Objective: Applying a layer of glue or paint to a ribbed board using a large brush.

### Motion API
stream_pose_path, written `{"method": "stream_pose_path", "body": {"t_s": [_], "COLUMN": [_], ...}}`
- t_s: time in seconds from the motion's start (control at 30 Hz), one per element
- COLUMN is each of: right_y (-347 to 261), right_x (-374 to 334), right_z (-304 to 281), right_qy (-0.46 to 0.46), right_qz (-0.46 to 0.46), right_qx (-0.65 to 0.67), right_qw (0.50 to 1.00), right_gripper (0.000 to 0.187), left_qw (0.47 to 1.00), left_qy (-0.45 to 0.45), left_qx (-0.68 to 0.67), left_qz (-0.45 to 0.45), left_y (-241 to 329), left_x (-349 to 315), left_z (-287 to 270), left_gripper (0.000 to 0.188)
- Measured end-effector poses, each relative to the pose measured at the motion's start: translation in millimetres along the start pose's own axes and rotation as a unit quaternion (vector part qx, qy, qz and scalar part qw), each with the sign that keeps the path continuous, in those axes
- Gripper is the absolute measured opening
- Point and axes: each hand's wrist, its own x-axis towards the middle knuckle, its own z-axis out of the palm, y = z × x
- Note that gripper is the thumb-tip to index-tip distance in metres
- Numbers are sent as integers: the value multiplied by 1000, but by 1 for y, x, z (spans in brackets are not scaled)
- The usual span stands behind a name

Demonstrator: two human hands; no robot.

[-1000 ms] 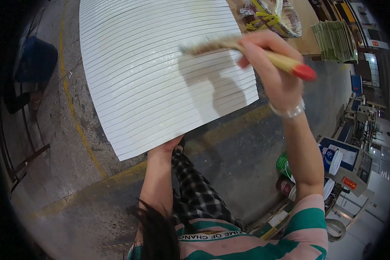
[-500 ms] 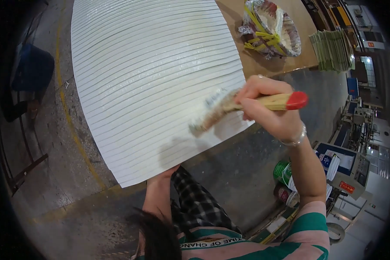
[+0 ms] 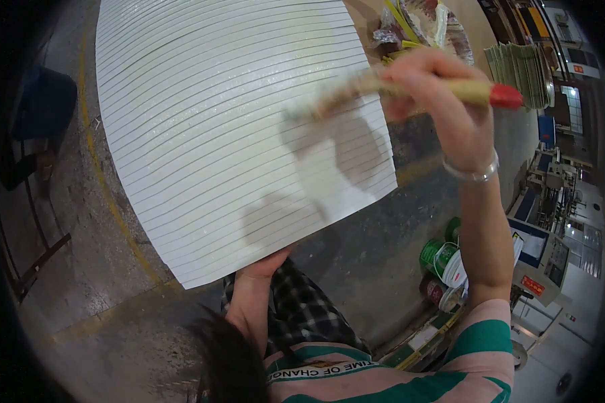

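Note:
A large white ribbed panel (image 3: 228, 127) curves across the upper middle of the head view. My left hand (image 3: 265, 265) grips its near edge from below, mostly hidden under the sheet. My right hand (image 3: 437, 94) is closed around a wooden paintbrush (image 3: 410, 87) with a red handle tip; its blurred bristles hover over the panel's right part and cast a shadow on it. A silver bracelet (image 3: 474, 171) circles my right wrist.
A concrete floor with yellow lines (image 3: 107, 195) lies below. A wooden table (image 3: 464, 27) with wrapped bundles and a stack of green sheets (image 3: 517, 64) stands at upper right. Green and white cans (image 3: 444, 258) sit beside my right side. A blue seat (image 3: 44, 101) is at left.
My right hand has lifted the brush from the panel's lower right edge up toward its upper right. The panel now fills more of the view.

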Motion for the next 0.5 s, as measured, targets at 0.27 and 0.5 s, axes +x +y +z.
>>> {"method": "stream_pose_path", "body": {"t_s": [0.27,0.5], "right_y": [-3,21], "right_x": [-45,1], "right_z": [1,-2], "right_qy": [-58,7], "right_qz": [64,-53], "right_qx": [-9,-6], "right_qw": [996,999], "right_gripper": [15,17], "left_qw": [999,997], "left_qy": [-41,-39], "left_qx": [15,-18], "left_qz": [-27,-59], "left_y": [-8,-9], "left_x": [10,20], "left_z": [4,-13], "left_gripper": [44,38]}}
